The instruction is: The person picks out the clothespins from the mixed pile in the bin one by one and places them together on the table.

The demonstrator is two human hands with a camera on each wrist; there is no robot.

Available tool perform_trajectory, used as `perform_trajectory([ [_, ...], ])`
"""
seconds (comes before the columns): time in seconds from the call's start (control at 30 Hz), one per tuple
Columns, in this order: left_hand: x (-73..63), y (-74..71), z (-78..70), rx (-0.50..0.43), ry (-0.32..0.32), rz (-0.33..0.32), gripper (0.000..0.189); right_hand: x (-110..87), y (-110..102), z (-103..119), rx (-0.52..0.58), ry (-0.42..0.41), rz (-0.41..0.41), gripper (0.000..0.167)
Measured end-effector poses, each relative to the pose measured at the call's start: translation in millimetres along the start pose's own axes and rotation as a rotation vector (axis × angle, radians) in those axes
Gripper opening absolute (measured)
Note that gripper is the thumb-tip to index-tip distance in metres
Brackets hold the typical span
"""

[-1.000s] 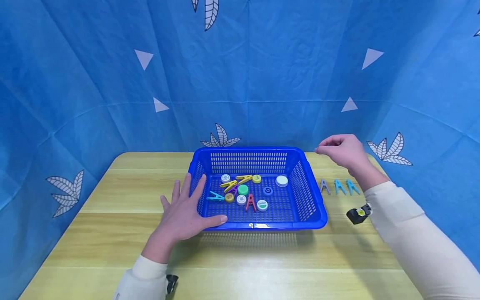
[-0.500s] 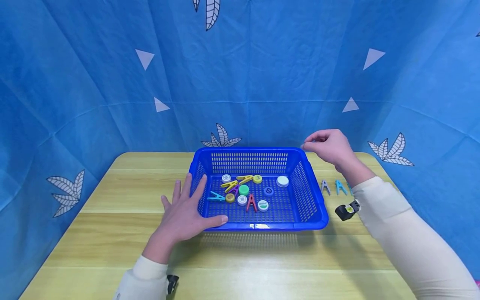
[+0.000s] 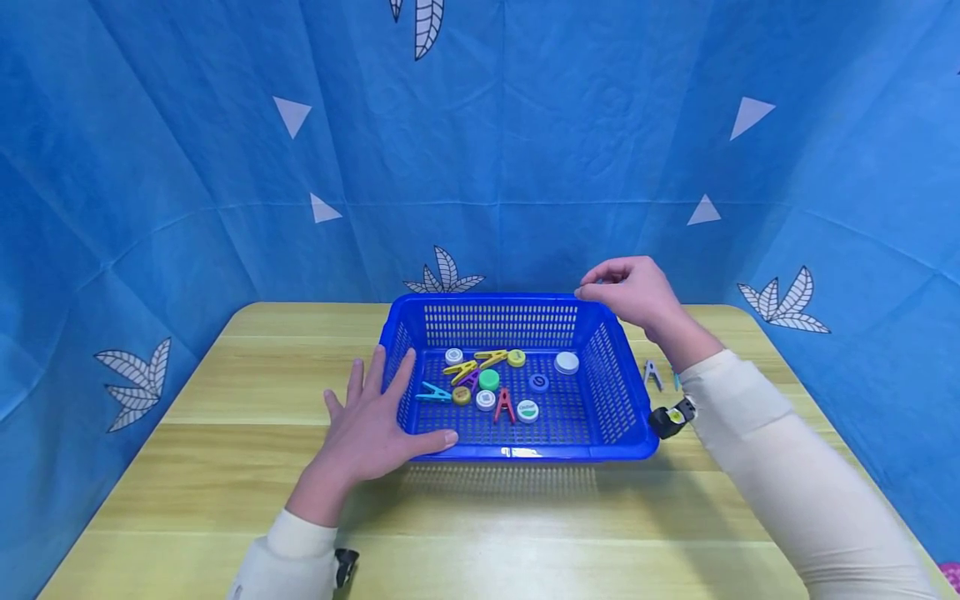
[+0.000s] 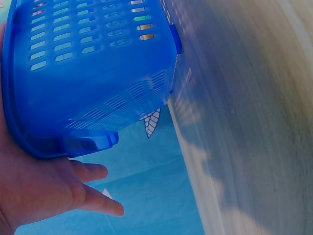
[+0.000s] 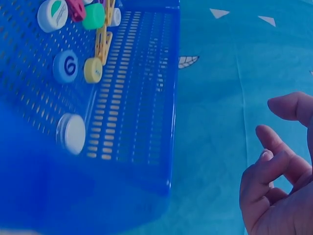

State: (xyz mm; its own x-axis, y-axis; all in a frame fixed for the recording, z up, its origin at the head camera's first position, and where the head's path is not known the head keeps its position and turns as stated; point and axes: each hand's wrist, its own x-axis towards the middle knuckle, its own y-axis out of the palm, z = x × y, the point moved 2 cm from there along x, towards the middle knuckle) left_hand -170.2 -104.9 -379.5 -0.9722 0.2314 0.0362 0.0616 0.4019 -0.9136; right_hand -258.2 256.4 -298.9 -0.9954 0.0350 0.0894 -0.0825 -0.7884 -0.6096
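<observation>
A blue plastic basket (image 3: 517, 452) stands on the table, holding several bottle caps, among them a green cap (image 3: 489, 379) and a white cap (image 3: 566, 362). Clothespins lie among them: a red clothespin (image 3: 505, 406), a teal one, a purple one and two yellow ones. My left hand (image 3: 367, 429) rests at the basket's left front corner, fingers spread and straight, thumb along the front rim. Over the back right corner hovers my right hand (image 3: 633, 292). In the right wrist view its thumb and fingers are loosely bent and apart, with nothing visible between them.
Right of the basket, a grey-purple clothespin (image 3: 653, 375) lies on the wooden table (image 3: 225, 467). A blue clothespin (image 3: 676, 379) beside it is mostly hidden by my right arm. A blue patterned cloth (image 3: 495, 150) hangs behind and at both sides.
My right hand has moved left, from above the table right of the basket to over its back right corner. The arm now covers some clothespins on the table. My left hand stays put.
</observation>
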Motion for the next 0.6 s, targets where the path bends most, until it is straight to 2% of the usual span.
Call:
perform_trajectory([
  [0.4, -0.6, 0.6, 1.3, 0.006, 0.008, -0.004, 0.127, 4.7, 22, 10, 0.016, -0.047, 0.018, 0.023],
  [0.6, -1.3, -0.3, 0.4, -0.003, 0.007, -0.002, 0.127, 6.1, 30, 10, 0.032, -0.092, 0.044, 0.027],
])
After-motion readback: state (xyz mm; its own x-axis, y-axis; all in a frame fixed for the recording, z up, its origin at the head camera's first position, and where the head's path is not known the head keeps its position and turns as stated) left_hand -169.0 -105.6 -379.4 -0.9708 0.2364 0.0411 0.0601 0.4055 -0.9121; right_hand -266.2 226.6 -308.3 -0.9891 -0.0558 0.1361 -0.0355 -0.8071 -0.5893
